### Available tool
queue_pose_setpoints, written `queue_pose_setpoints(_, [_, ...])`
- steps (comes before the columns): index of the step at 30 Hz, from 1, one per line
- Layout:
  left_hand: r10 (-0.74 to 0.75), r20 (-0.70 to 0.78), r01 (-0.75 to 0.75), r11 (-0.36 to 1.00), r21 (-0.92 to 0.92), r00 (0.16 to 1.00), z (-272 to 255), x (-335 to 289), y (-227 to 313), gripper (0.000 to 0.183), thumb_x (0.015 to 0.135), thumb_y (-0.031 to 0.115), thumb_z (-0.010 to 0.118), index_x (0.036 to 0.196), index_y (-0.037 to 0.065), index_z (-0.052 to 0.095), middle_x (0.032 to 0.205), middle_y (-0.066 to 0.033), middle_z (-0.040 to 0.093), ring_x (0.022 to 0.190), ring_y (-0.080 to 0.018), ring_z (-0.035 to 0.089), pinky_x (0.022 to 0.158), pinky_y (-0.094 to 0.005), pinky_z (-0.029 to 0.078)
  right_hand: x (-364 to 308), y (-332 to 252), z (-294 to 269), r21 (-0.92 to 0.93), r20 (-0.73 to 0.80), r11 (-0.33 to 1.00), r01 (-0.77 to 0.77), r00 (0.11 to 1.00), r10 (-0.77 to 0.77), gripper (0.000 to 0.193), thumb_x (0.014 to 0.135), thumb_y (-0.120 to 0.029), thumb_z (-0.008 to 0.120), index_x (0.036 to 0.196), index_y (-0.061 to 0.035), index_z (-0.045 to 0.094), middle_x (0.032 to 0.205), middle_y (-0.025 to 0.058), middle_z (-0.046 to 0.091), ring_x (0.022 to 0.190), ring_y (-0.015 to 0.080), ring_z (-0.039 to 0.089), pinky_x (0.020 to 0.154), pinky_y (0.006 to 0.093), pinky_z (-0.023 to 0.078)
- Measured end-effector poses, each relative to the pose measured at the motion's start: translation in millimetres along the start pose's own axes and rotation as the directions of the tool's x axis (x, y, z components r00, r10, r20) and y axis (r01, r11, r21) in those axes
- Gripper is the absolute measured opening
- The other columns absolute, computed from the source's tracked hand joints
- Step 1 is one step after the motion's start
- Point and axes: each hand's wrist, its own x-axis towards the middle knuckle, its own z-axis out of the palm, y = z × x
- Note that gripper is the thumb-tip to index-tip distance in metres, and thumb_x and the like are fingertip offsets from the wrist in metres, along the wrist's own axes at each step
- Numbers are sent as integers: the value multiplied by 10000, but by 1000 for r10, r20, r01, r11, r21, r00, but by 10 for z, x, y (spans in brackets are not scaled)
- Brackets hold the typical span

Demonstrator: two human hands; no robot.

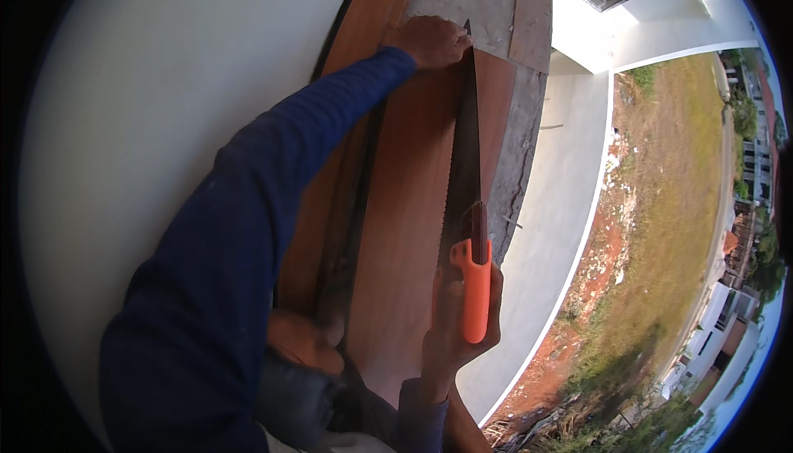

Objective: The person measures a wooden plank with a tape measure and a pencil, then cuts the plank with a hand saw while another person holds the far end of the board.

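Saw: 1 saw (467, 147), long and gray, over the brown board (413, 172). Its tip is at the board's far end and its teeth face the board's left side. I cannot tell if they touch the wood.
Handle: an orange handle (476, 308), near the board's right edge.
Right hand: the right hand (446, 321) is wrapped tight around the handle, at the board's near part.
Left hand: the left hand (429, 42) is at the board's far end, beside the saw's tip. I cannot tell if it pinches or just presses.
Plank: 1 brown plank (368, 28), left of the board.
Grass: the grass (669, 172) is far right of the board.
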Motion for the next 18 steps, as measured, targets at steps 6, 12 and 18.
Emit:
queue_pose_setpoints(6, [-18, 23, 17, 999, 47, 1000, -94, 59, 62, 444, 985, 417, 439, 1039, 90, 734, 990, -193, 718, 969, -372, 678, 892, -494, 509, 644, 282, 505, 188, -39, 981, 44, 999, -37, 385, 896, -93, 638, 1259, 30, 598, 1094, 112, 668, 957, 196, 664, 785, 283, 561])
queue_pose_setpoints(12, [-12, -89, 15, 999, 38, 996, 286, 3, -268, 395, 968, 370, 471, 924, 77, 733, 913, -201, 705, 908, -395, 666, 850, -502, 507, 90, -203, 38, 15, 27, 999, -39, 999, 39, 413, 885, -61, 633, 1281, 38, 566, 1084, 157, 698, 1004, 246, 697, 877, 351, 538])
queue_pose_setpoints(18, [26, -134, -25, 1000, 8, 991, 107, -38, -50, 393, 962, 390, 492, 928, 82, 733, 881, -202, 701, 868, -402, 663, 821, -499, 507, -710, -530, -507, 22, -17, 995, -97, 995, 97, 408, 904, -123, 643, 1251, 78, 566, 1114, 179, 671, 1000, 255, 691, 859, 362, 541])
